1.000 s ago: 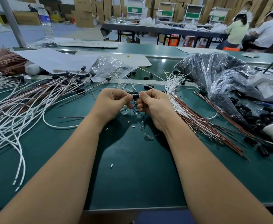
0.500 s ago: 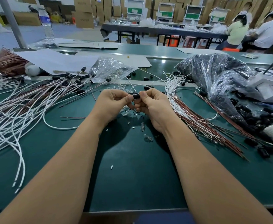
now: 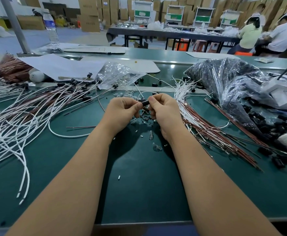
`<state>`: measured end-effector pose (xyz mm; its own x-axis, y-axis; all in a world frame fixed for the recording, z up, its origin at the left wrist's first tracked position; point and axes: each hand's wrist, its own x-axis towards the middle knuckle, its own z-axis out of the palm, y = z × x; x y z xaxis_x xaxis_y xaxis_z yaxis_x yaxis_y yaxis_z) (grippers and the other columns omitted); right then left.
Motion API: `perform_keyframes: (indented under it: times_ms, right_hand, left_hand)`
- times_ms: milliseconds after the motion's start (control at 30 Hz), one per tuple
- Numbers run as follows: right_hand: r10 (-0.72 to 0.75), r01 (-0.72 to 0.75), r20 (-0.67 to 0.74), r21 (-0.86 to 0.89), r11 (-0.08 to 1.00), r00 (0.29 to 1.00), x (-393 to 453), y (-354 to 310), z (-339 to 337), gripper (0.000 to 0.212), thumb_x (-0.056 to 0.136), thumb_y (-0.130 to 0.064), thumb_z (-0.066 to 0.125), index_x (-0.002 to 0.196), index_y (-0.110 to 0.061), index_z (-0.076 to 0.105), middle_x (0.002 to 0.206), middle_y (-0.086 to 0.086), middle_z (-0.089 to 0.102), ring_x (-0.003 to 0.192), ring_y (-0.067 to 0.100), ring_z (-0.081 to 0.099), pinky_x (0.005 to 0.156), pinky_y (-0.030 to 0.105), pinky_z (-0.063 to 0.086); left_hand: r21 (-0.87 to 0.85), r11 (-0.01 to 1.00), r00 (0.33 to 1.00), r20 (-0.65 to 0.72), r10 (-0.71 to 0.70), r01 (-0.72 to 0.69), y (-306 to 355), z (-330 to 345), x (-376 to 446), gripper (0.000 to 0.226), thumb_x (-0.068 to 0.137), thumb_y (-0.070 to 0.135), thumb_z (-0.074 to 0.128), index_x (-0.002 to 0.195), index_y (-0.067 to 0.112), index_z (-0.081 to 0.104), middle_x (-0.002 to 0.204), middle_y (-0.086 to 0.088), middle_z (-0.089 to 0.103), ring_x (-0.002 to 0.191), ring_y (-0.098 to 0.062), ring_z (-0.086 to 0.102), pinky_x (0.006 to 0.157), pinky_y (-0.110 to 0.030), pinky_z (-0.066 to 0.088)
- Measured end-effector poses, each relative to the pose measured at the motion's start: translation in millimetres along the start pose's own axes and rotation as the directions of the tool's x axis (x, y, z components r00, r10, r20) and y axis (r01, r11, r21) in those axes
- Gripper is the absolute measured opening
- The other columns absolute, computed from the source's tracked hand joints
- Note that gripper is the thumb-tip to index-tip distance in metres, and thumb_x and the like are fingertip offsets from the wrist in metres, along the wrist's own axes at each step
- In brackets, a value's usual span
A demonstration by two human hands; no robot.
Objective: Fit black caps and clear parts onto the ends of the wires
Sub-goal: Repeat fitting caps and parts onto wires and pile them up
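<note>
We pinch a black cap (image 3: 144, 103) between our left hand (image 3: 122, 110) and right hand (image 3: 163, 110), each grip curled tight on it, over the middle of the green bench (image 3: 139, 193). Capped wires (image 3: 37, 106) sprawl at nine o'clock; bare wires (image 3: 207, 126) crowd three o'clock, a bag of caps (image 3: 233, 82) at two.
</note>
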<state>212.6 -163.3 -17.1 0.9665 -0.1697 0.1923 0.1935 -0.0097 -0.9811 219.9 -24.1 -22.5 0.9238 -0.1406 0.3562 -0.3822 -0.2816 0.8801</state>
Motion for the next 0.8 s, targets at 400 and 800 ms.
perform_keyframes:
  times_ms: [400, 800]
  right_hand:
    - [0.056, -0.052, -0.060, 0.075, 0.996, 0.997, 0, 3, 9, 0.017, 0.099, -0.010, 0.050, 0.083, -0.011, 0.057, 0.067, 0.003, 0.060, 0.045, 0.003, 0.055, 0.049, 0.019, 0.050]
    - [0.121, -0.079, -0.125, 0.294, 0.953, 0.985, 1, -1, -2, 0.015, 0.096, -0.009, 0.054, 0.081, -0.010, 0.057, 0.065, 0.002, 0.057, 0.050, 0.007, 0.054, 0.049, 0.020, 0.048]
  left_hand:
    - [-0.026, 1.000, 1.000, -0.006, 0.012, -0.012, -5, 1, 3, 0.017, 0.094, 0.014, 0.060, 0.089, 0.002, 0.072, 0.055, 0.000, 0.052, 0.051, -0.010, 0.041, 0.051, -0.015, 0.034]
    - [-0.029, 0.999, 1.000, -0.013, -0.021, 0.021, -4, 0, 3, 0.026, 0.097, 0.015, 0.055, 0.075, 0.024, 0.065, 0.052, 0.010, 0.053, 0.056, -0.013, 0.042, 0.052, -0.016, 0.034]
